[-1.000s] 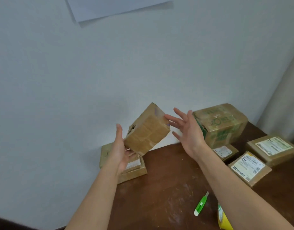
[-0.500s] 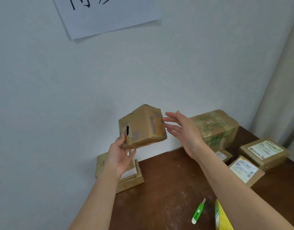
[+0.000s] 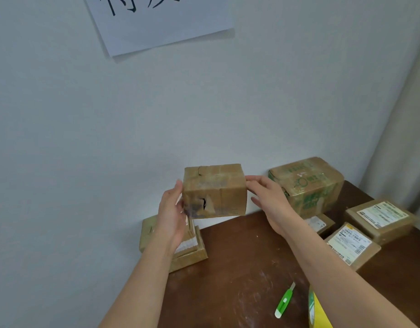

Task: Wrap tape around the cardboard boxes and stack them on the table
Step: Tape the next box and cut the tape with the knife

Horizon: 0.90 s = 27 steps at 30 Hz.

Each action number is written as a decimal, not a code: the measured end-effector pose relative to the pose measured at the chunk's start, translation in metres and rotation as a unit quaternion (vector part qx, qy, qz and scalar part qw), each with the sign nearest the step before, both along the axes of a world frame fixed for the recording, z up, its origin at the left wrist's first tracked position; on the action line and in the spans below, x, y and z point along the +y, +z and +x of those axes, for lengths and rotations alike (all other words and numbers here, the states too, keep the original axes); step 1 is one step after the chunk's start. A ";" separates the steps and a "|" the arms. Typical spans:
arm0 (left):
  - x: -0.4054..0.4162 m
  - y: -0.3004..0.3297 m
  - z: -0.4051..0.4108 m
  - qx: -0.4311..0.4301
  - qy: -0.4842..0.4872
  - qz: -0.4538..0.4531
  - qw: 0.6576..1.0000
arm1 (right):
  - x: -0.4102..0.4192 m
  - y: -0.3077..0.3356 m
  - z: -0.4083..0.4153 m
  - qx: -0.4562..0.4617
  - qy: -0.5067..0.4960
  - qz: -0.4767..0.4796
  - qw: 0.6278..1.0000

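I hold a small taped cardboard box (image 3: 214, 191) up in the air above the brown table (image 3: 239, 252), level, a torn hole on its front. My left hand (image 3: 172, 215) grips its left end, my right hand (image 3: 270, 204) grips its right end, fingers behind. Below sits a low stack of flat boxes (image 3: 175, 245) at the table's left edge. Big green-printed box (image 3: 306, 183), labelled boxes (image 3: 379, 220), green cutter (image 3: 284, 301), yellow tape roll (image 3: 316, 311) lie to the right.
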<state>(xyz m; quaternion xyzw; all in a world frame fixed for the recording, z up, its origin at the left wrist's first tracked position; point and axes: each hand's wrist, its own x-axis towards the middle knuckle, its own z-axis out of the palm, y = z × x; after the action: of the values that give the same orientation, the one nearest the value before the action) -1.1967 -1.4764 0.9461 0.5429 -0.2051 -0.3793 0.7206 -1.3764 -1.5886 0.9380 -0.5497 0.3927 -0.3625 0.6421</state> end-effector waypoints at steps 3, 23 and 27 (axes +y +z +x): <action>-0.003 -0.009 -0.001 -0.013 0.030 -0.007 0.999 | 0.000 -0.008 -0.002 -0.023 0.005 -0.017 1.000; -0.017 -0.060 -0.006 -0.046 -0.058 0.096 0.993 | -0.013 -0.051 -0.002 0.044 0.013 0.002 0.999; -0.018 -0.077 -0.015 -0.056 -0.045 0.147 0.987 | -0.016 -0.071 -0.003 0.066 0.022 0.018 0.997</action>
<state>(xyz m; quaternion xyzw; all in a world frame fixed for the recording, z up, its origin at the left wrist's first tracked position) -1.2114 -1.4941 0.8688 0.6532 -0.2118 -0.4066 0.6026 -1.3798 -1.6047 0.8666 -0.5690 0.4287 -0.3043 0.6323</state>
